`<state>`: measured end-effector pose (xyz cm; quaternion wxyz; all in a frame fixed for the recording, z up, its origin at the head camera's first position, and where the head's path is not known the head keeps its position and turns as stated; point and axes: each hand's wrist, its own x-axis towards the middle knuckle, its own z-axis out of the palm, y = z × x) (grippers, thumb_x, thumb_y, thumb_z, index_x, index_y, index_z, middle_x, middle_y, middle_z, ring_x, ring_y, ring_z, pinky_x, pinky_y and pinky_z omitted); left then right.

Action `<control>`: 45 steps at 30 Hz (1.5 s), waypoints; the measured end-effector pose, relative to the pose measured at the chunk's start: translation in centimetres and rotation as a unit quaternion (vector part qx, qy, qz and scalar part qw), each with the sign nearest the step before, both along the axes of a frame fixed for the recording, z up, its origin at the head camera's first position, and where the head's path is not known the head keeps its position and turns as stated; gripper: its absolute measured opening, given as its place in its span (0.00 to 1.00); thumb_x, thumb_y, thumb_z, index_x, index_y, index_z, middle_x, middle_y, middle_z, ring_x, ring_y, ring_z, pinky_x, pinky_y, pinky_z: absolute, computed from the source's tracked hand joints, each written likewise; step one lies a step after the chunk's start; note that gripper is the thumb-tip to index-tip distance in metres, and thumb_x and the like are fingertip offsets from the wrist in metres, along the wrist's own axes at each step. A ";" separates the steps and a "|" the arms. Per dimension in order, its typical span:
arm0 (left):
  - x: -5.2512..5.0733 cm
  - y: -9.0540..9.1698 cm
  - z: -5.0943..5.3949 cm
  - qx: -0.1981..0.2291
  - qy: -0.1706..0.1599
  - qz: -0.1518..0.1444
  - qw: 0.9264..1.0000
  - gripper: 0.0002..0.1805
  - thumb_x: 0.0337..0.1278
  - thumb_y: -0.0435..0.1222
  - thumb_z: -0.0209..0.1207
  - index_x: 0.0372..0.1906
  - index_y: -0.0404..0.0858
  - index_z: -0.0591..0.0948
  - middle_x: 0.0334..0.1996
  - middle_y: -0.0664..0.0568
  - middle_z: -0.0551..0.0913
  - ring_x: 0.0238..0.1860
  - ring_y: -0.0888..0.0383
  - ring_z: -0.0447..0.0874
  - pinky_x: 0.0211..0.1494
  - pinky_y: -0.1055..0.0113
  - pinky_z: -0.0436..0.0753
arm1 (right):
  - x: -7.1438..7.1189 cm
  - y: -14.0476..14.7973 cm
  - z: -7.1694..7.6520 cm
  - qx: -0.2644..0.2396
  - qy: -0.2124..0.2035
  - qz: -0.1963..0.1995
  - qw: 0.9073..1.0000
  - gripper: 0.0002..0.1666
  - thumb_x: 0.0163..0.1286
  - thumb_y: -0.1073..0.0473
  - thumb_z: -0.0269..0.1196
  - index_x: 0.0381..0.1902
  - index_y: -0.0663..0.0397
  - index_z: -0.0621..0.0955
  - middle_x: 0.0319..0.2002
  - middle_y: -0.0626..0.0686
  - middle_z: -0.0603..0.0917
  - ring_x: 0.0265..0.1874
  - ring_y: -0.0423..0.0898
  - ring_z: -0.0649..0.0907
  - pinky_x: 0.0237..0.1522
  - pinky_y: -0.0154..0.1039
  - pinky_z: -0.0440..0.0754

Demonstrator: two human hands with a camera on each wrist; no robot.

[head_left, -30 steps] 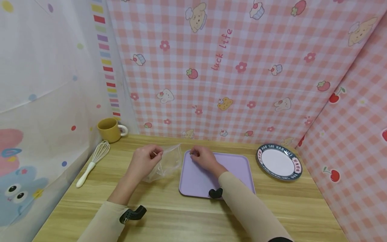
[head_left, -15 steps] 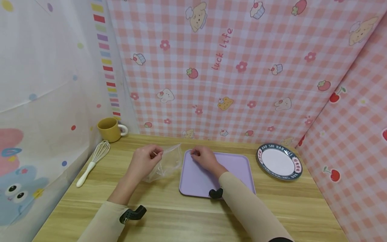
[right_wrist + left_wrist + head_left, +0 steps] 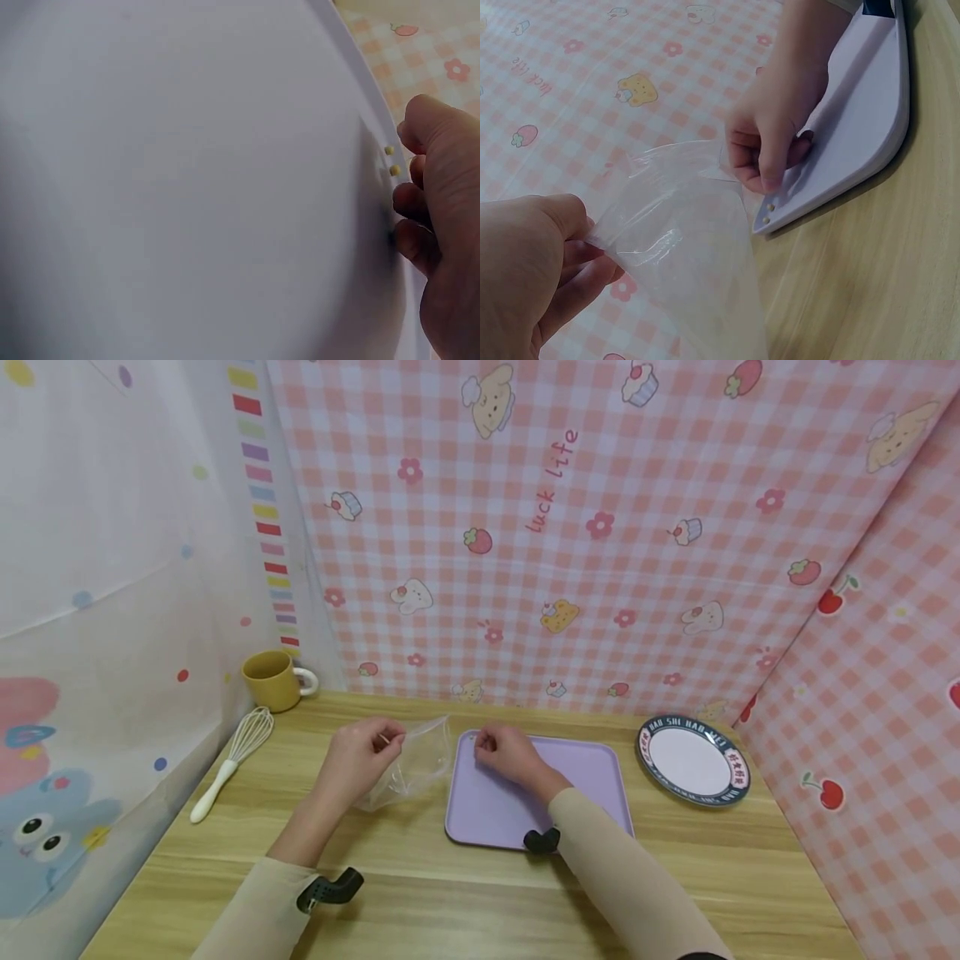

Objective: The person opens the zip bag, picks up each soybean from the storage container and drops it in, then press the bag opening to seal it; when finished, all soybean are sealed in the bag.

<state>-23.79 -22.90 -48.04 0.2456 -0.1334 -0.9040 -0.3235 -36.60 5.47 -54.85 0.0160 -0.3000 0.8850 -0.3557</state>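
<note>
My left hand (image 3: 358, 758) pinches the edge of a clear plastic bag (image 3: 422, 767) between thumb and fingers, over the wooden table. The bag hangs crumpled and looks empty, its far side reaching toward the lilac tray (image 3: 491, 814). Over the tray's far left corner is my right hand (image 3: 513, 756), fingers curled and pointing down. Two tiny yellowish beads or beans (image 3: 769, 214) lie in that corner, close to its fingertips. A small dark spot shows at the fingers in both wrist views, too unclear to name. Whether the right fingertips pinch anything is hidden.
A white whisk (image 3: 227, 768) lies at the left, in front of a yellow mug (image 3: 272, 683) with a white handle. To the tray's right lies a dark-rimmed white plate (image 3: 693, 760). Patterned cloths (image 3: 525, 568) close off the back and both sides.
My right hand has shifted slightly right, away from the tray's far left corner, and its forearm moved with it. The left hand and the bag stay where they were.
</note>
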 end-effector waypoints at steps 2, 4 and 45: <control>0.0 0.0 0.0 -0.002 0.000 -0.001 1.000 0.03 0.68 0.30 0.71 0.43 0.39 0.91 0.36 0.50 0.92 0.34 0.55 0.90 0.39 0.55 0.91 | 0.2 0.0 0.2 -0.013 -0.014 -0.006 1.000 0.03 0.71 0.63 0.72 0.40 0.53 0.87 0.29 0.45 0.82 0.29 0.40 0.79 0.34 0.35 0.78; 0.0 0.0 -0.1 -0.004 -0.001 0.000 1.000 0.03 0.68 0.30 0.71 0.43 0.39 0.91 0.36 0.50 0.92 0.34 0.55 0.90 0.39 0.55 0.91 | 0.5 0.1 0.6 -0.034 -0.026 -0.013 0.999 0.02 0.73 0.63 0.71 0.41 0.54 0.87 0.29 0.45 0.81 0.29 0.40 0.78 0.33 0.35 0.77; -0.1 0.1 0.0 0.003 -0.006 0.003 1.000 0.04 0.68 0.29 0.71 0.43 0.39 0.91 0.37 0.49 0.92 0.34 0.55 0.91 0.39 0.54 0.90 | 7.3 -5.5 5.9 -0.193 0.108 0.103 0.970 0.07 0.70 0.75 0.71 0.43 0.62 0.87 0.28 0.47 0.76 0.26 0.35 0.73 0.29 0.29 0.72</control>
